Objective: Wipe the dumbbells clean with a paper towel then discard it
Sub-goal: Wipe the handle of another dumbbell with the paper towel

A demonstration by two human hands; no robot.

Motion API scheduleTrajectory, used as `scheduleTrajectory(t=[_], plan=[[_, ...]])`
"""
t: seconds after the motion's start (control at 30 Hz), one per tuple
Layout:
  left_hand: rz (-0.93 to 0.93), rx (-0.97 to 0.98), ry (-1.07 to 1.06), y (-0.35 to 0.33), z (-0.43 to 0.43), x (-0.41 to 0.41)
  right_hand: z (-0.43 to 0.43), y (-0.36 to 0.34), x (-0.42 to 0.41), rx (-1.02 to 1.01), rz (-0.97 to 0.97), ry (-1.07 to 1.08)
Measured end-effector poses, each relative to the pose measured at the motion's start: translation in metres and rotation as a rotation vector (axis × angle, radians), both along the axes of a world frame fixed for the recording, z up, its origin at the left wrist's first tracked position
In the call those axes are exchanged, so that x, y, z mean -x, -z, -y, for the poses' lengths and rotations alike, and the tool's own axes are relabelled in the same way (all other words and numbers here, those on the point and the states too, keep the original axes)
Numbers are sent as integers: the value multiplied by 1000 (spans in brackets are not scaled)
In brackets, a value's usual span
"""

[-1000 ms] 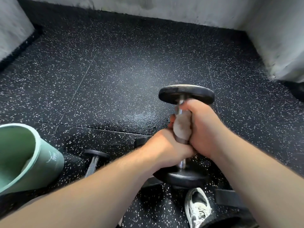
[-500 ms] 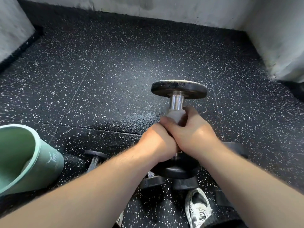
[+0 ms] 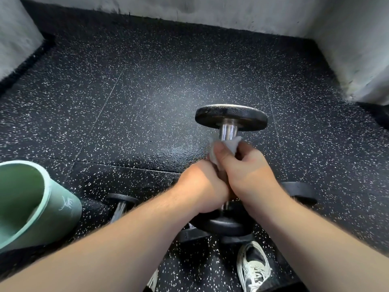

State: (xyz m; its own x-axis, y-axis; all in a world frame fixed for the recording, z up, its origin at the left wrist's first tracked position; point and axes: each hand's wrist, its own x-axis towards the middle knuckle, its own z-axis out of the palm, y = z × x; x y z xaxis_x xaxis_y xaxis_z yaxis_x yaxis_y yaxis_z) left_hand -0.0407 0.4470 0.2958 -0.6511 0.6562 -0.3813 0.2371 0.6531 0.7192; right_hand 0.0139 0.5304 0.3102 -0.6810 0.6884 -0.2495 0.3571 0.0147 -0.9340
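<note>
Paper towel is bunched round the chrome handle of the upright dumbbell, just under its top plate, and my right hand pinches it there. My left hand clenches the handle lower down, touching the right. Left of that dumbbell stands a green bin, with a second dumbbell on the floor between them.

One wide-angle view looks from the person's head, tilted forward and down onto the black white-speckled rubber floor. Two forearms enter from the bottom edge, close to the lens; the left hand and right hand meet just right of centre. Grey walls curve along the top edge; a black-and-white laced shoe lies at lower right, nearly straight below.
</note>
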Motion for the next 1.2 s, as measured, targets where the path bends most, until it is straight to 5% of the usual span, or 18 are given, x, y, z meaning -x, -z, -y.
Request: scheduleTrajectory(t=[0.2,0.53,0.77,1.2], plan=[[26,-40,103,-4,1,-6,-6,-13,8,446,-250,95],[234,-53,257,-23,6,2,-26,-23,1,752,-309,-277],[366,-65,247,-25,10,0,-31,-15,1,659,-198,-419],[413,-234,-123,-24,0,-9,-20,-12,-3,242,28,-460]])
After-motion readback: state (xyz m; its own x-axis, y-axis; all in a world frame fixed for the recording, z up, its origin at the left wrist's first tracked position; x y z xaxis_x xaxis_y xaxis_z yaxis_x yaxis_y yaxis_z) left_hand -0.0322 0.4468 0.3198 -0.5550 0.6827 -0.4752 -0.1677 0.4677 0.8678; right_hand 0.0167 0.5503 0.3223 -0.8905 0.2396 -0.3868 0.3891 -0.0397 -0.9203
